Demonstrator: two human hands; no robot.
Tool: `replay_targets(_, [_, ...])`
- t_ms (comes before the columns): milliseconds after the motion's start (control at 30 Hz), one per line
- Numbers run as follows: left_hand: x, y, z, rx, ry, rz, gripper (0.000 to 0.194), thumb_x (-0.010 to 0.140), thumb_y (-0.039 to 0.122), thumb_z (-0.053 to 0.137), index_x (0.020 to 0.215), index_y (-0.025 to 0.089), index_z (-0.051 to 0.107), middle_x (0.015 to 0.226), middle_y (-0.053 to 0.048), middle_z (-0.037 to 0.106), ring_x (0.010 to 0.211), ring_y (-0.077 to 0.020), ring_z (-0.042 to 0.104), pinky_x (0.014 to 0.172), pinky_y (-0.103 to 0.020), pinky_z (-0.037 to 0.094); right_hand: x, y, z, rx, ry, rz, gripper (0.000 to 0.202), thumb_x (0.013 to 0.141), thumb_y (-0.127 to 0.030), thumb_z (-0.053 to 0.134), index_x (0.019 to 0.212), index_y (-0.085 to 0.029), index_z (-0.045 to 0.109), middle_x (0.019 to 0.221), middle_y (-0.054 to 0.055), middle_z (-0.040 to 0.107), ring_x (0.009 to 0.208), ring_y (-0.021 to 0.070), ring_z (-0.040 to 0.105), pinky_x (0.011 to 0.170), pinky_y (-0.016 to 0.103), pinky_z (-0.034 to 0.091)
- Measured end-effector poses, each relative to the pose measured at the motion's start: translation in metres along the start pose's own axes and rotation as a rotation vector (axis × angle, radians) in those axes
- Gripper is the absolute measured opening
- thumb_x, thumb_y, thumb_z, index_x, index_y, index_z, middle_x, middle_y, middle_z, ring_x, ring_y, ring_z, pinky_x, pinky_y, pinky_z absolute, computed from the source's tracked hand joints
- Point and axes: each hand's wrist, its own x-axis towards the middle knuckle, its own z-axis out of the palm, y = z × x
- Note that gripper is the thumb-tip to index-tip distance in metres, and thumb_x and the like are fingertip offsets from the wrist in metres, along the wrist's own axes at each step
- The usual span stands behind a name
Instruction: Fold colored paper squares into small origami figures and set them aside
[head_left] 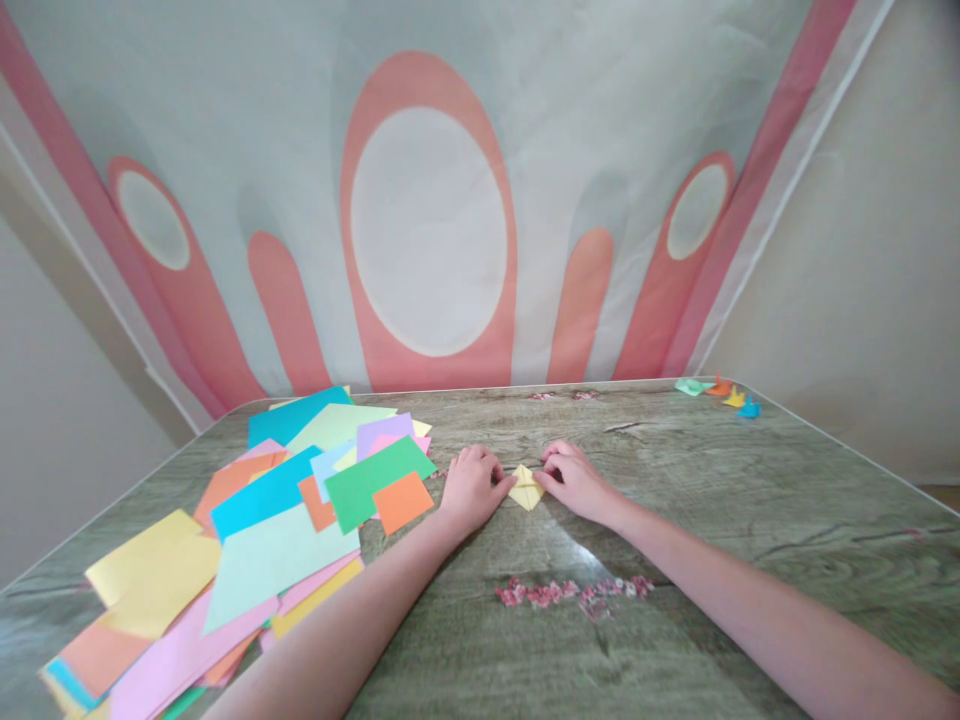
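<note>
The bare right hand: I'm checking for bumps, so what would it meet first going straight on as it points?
The folded pale-yellow paper diamond, which the right hand seems to touch at its right edge. Past that, the bare left hand probably comes next, though exact depths are hard to judge.

"How are the arms set?"

"The bare left forearm slants inward from the lower left, the bare right forearm from the lower right."

"And the hands?"

"Near each other, not touching. The bare left hand curls its fingers toward the thumb; the bare right hand faces it, likewise curled."
</note>
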Motion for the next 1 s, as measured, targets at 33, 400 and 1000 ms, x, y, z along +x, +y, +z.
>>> replay_targets(33, [0.000,0.001,-0.001,0.001,0.004,0.011,0.021,0.078,0.039,0.058,0.078,0.019,0.060,0.085,-0.003,0.053,0.087,-0.0200,0.049,0.075,-0.033,0.039,0.000,0.000,0.000,-0.003,0.000,0.000,0.021,0.078,-0.026,0.056,0.059,-0.018,0.055,0.087,0.006,0.053,0.086,0.0189,0.050,0.080,0.036,0.041])
replay_targets(400, [0.001,0.009,-0.013,0.078,-0.085,0.417,0.018,0.083,0.022,0.055,0.094,0.031,0.066,0.104,-0.001,0.058,0.109,-0.0216,0.040,0.088,-0.037,0.032,0.001,0.002,0.002,-0.014,-0.002,-0.007,0.021,0.077,-0.025,0.059,0.058,-0.018,0.055,0.086,0.006,0.053,0.084,0.0189,0.050,0.079,0.035,0.042])
replay_targets(1000, [-0.003,0.014,-0.027,0.152,-0.174,0.450,0.027,0.077,0.014,0.054,0.102,0.022,0.061,0.101,-0.004,0.061,0.107,-0.0214,0.043,0.094,-0.038,0.030,-0.007,0.000,-0.005,0.069,0.113,-0.142,0.011,0.084,-0.019,0.050,0.082,-0.018,0.060,0.088,0.006,0.056,0.085,0.0180,0.052,0.077,0.034,0.044])
